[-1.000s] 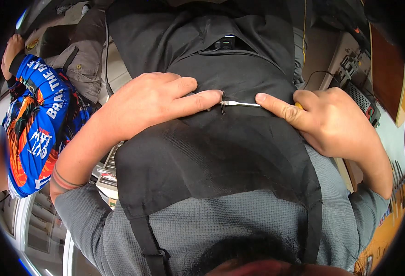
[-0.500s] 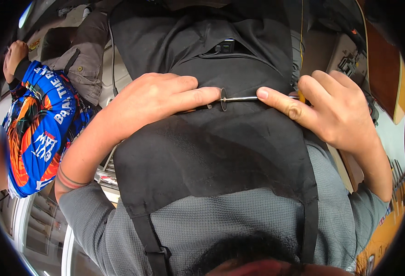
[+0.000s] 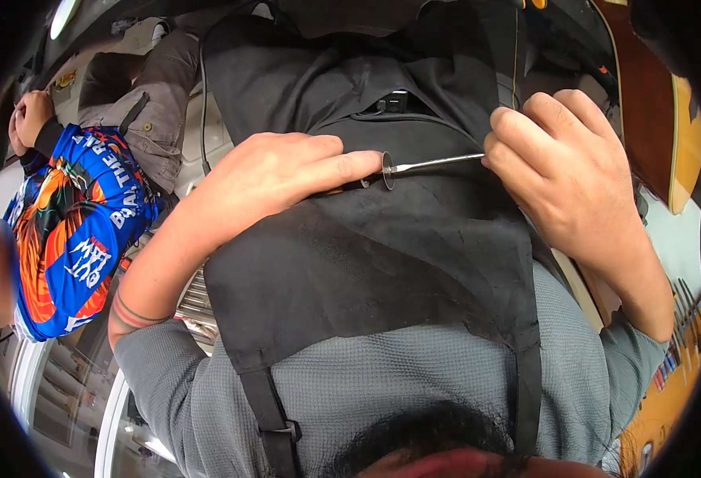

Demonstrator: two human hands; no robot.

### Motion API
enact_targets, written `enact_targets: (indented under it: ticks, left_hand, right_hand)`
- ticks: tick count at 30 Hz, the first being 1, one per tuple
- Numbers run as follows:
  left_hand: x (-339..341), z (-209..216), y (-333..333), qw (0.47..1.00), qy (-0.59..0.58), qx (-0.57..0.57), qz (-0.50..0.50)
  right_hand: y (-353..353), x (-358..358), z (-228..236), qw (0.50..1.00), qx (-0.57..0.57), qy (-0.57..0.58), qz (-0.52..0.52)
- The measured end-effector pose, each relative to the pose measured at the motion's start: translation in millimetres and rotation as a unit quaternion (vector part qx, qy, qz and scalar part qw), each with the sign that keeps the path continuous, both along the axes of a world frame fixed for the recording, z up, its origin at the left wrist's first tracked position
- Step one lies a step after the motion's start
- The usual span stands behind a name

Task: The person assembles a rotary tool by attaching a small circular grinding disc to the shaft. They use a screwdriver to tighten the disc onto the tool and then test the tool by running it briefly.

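My left hand (image 3: 287,169) is closed over a dark piece mostly hidden beneath the fingers. At its end, by my index fingertip, stands a thin round metal disc (image 3: 388,170), seen nearly edge-on. My right hand (image 3: 565,171) is wrapped round the handle of a screwdriver, and that handle is hidden in the fist. From the fist the bright shaft of the screwdriver (image 3: 442,164) runs left, its tip at the middle of the disc. Both hands are above my black apron (image 3: 366,271).
At the left sits another person in a colourful blue and orange shirt (image 3: 87,231), hands together. A dark device with a cable (image 3: 394,102) shows in the apron's opening. Several slim hand tools (image 3: 689,319) stand at the lower right, by a wooden surface (image 3: 657,414).
My right hand has changed its grip: the index finger, stretched along the shaft before, is now curled in, and the hand is tilted. The left hand and disc stay nearly in place.
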State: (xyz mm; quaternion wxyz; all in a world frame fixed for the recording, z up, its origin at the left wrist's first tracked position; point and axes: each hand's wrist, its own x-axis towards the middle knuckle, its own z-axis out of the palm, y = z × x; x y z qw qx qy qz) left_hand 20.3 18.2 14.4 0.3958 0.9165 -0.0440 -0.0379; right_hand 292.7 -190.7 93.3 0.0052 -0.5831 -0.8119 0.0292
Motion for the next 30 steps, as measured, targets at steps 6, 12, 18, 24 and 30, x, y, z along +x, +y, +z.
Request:
enact_targets:
  ticks: [6,12,18,24,30]
  left_hand:
    - [4.2,5.1,6.0,0.999,0.011,-0.019,0.033]
    - [6.0,1.2,12.9,0.996,-0.002,-0.057,0.065]
    - [9.5,-2.0,25.1,0.994,-0.028,-0.066,0.088]
    - [12.7,-5.1,36.0,0.992,-0.046,-0.076,0.093]
    - [13.3,-8.7,51.3,0.988,-0.057,-0.089,0.113]
  right_hand:
    - [24.7,12.2,16.8,1.0,-0.009,-0.006,0.022]
    - [45.6,18.9,19.0,0.999,0.011,0.015,0.034]
    - [64.6,23.7,20.3,0.998,0.027,0.009,0.051]
    - [82.1,31.1,22.6,0.996,0.041,-0.012,0.077]
    - [111.3,35.7,31.9,0.993,0.059,-0.006,0.103]
